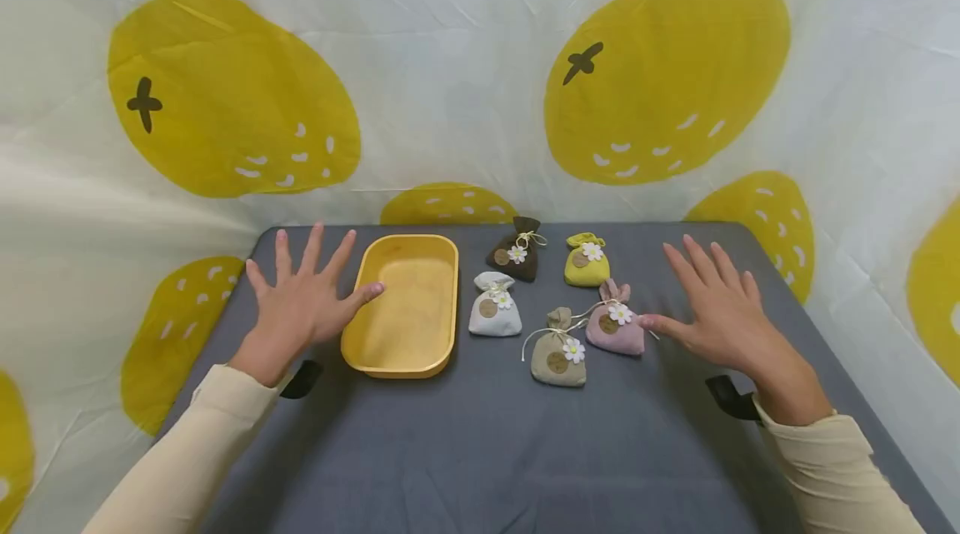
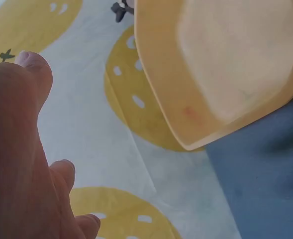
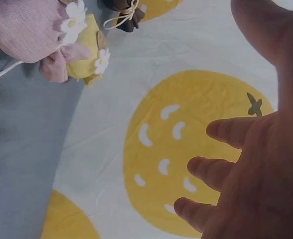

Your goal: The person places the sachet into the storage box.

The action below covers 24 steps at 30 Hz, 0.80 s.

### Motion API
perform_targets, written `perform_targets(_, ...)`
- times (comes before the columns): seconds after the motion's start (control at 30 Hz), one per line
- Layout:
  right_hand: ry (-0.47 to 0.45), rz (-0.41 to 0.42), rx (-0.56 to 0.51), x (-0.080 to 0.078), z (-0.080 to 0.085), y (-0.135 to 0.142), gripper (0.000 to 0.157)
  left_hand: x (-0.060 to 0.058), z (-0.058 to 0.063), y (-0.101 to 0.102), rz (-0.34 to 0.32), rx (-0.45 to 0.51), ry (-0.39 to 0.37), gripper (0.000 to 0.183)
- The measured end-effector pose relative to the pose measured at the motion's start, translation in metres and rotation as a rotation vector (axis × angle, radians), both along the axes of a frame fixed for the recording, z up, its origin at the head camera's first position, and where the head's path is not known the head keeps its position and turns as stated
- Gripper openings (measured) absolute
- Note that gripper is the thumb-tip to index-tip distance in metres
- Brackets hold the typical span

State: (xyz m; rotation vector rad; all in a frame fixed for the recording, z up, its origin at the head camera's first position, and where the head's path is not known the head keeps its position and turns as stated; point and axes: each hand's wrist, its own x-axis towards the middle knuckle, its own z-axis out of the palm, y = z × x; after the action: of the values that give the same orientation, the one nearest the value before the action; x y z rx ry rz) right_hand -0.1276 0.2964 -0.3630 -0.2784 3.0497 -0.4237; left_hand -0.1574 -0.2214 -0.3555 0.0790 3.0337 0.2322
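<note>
My left hand [image 1: 303,305] is spread wide at the left of the yellow tray [image 1: 405,305], its thumb overlapping the tray's left rim in the head view. Nothing is in its grasp. To the right, my right hand [image 1: 720,309] also has its fingers spread and holds nothing, its thumb tip near the pink pouch [image 1: 615,334]. Between tray and right hand lie small drawstring pouches with white flowers: a dark brown pouch [image 1: 513,259], a yellow pouch [image 1: 587,267], a white pouch [image 1: 495,313] and a beige pouch [image 1: 555,361]. In the right wrist view the pink pouch [image 3: 27,30] shows at upper left.
A grey cloth covers the table [image 1: 480,451]. Behind and beside it hangs a white curtain [image 1: 450,59] printed with large yellow fruit shapes. Black straps [image 1: 733,397] sit at both wrists.
</note>
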Motion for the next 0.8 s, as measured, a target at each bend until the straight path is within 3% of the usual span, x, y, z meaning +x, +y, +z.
perform_targets(0.17, -0.002, 0.003, -0.003, -0.002, -0.001, -0.003, 0.115, 0.001, -0.005, -0.006, 0.01, 0.002, 0.014, 0.101)
perform_targets(0.47, -0.039, -0.025, 0.004, 0.007, -0.013, 0.003, 0.113, -0.003, -0.022, -0.003, 0.002, 0.01, 0.02, 0.1)
perform_targets(0.8, -0.068, -0.022, -0.015, 0.007, -0.031, 0.002, 0.109, -0.009, -0.04, -0.009, 0.028, 0.03, -0.03, 0.105)
